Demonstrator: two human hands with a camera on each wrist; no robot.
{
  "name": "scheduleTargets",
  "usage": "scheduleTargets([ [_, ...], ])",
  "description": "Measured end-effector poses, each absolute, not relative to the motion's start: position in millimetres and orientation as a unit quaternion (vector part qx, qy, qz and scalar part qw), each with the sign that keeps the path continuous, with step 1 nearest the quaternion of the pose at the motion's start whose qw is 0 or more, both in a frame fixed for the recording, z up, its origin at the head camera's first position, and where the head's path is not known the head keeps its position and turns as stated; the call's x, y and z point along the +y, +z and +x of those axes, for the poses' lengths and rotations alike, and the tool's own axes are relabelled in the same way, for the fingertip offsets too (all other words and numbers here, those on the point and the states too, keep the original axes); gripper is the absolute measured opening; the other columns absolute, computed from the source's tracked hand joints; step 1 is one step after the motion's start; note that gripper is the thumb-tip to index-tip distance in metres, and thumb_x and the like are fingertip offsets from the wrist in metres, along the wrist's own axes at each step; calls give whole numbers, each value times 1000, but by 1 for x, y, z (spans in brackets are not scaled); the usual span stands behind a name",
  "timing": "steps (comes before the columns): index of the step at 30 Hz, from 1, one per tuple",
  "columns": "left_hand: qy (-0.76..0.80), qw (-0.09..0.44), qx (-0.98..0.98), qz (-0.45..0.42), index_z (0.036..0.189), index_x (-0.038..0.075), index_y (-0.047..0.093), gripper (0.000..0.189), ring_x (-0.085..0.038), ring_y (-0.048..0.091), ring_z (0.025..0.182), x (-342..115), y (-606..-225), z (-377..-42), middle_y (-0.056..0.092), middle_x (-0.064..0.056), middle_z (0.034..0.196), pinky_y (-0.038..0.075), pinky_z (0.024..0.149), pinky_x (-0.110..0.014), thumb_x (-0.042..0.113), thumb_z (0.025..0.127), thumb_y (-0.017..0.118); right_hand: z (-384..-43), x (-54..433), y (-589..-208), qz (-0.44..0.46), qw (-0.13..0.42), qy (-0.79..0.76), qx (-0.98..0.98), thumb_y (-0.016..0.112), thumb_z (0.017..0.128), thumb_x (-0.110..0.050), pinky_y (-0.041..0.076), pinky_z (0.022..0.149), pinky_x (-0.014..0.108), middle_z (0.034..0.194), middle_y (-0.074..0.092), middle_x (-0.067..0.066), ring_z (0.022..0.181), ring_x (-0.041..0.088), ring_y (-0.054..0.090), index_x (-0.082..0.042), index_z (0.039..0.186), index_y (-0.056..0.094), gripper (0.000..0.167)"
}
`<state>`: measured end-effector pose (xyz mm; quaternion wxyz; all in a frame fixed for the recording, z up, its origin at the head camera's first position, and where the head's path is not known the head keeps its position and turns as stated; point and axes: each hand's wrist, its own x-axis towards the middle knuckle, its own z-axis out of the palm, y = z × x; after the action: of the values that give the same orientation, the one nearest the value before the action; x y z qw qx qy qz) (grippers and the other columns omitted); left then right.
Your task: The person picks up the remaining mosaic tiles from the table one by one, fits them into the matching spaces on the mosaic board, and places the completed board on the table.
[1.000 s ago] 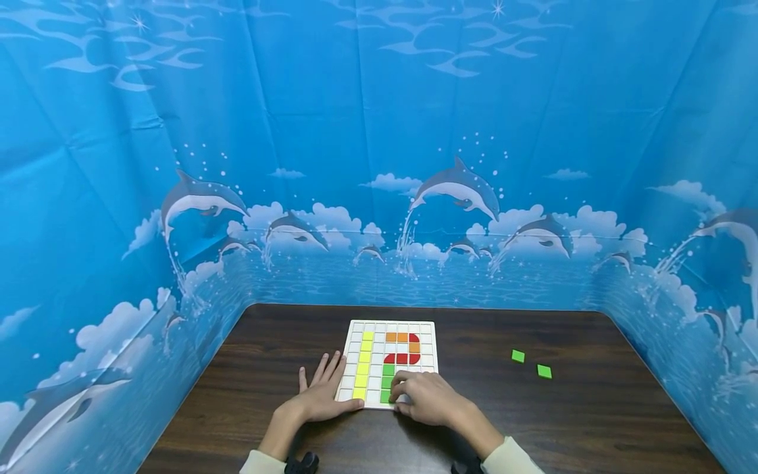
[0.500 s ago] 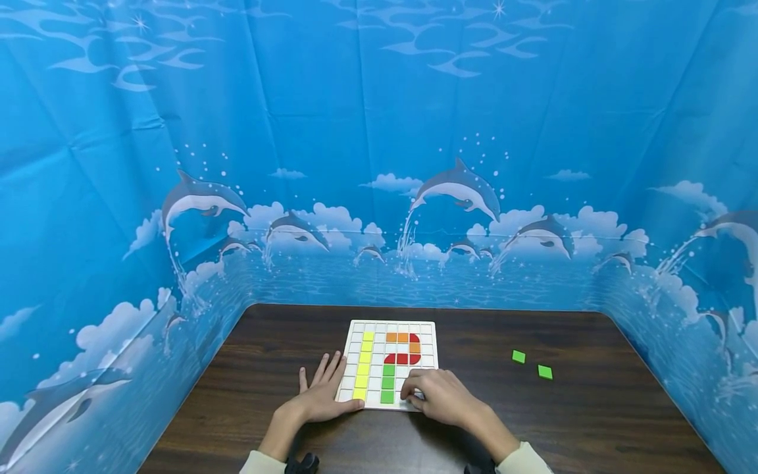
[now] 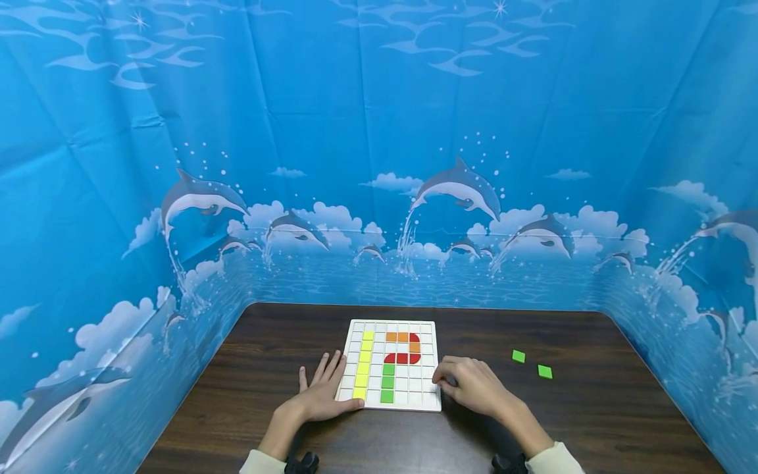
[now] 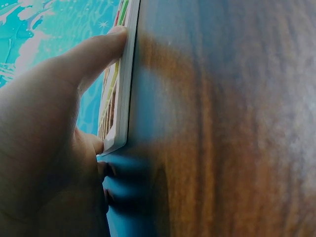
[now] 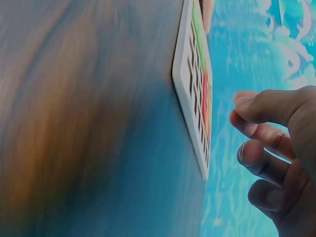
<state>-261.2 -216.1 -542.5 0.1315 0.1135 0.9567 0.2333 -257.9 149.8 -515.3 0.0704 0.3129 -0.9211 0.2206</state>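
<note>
A white gridded board (image 3: 423, 385) lies flat on the table. It carries a column of yellow tiles (image 3: 364, 359) on its left. Orange tiles (image 3: 398, 337), red tiles (image 3: 403, 359) and green tiles (image 3: 387, 382) form a curved shape on its right. My left hand (image 3: 320, 395) rests at the board's lower left corner, fingers spread, thumb on the front edge. Just off the board's right edge hovers my right hand (image 3: 470, 385). Its fingers are loosely bent and thumb and forefinger tips come close together; the right wrist view shows nothing between them.
Two loose green tiles, a farther one (image 3: 518, 356) and a nearer one (image 3: 545, 372), lie on the dark wooden table (image 3: 592, 408) to the right. A blue dolphin-print curtain (image 3: 379, 164) surrounds the table's back and sides.
My right hand has moved rightward from the green column to beyond the board's right edge, uncovering the green tiles and the lower right squares. My left hand has stayed in place.
</note>
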Motion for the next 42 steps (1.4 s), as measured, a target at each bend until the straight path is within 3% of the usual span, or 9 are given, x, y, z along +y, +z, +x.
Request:
scheduleTargets([
  [11, 205, 137, 963, 108, 173, 13, 18, 115, -39, 5, 168, -215, -539, -260, 11, -11, 181, -5, 121, -83, 77, 89, 66, -266, 200, -517, 221, 83, 196, -952, 81, 94, -15, 50, 64, 25, 94, 71, -16, 77, 0, 62, -24, 96, 80, 8],
  [20, 226, 126, 959, 116, 173, 14, 17, 123, -41, 1, 167, -217, -552, -264, 9, -12, 181, -14, 118, -83, 88, 84, 61, -271, 236, -521, 193, 97, 206, -954, 81, 93, -11, 46, 59, 24, 95, 72, -13, 79, 6, 65, -23, 96, 80, 12],
  [29, 213, 141, 961, 109, 172, 12, 19, 118, -39, 5, 168, -214, -539, -261, 12, -12, 181, -7, 121, -82, 80, 87, 66, -275, 259, -524, 157, 93, 203, -962, 80, 94, -9, 50, 63, 30, 96, 74, -10, 78, 6, 64, -22, 97, 80, 13],
  [34, 221, 134, 959, 116, 172, 11, 19, 120, -40, 2, 167, -215, -544, -261, 11, -14, 181, -10, 119, -84, 83, 86, 63, -278, 272, -527, 140, 88, 203, -965, 80, 94, -9, 52, 62, 34, 98, 73, -8, 79, 9, 66, -22, 100, 80, 14],
  [42, 221, 128, 959, 120, 172, 12, 19, 122, -41, 1, 167, -215, -544, -262, 10, -14, 181, -13, 117, -85, 83, 85, 65, -285, 289, -530, 112, 82, 182, -973, 79, 96, -13, 45, 55, 32, 107, 72, 4, 73, 12, 61, -18, 104, 80, 10],
])
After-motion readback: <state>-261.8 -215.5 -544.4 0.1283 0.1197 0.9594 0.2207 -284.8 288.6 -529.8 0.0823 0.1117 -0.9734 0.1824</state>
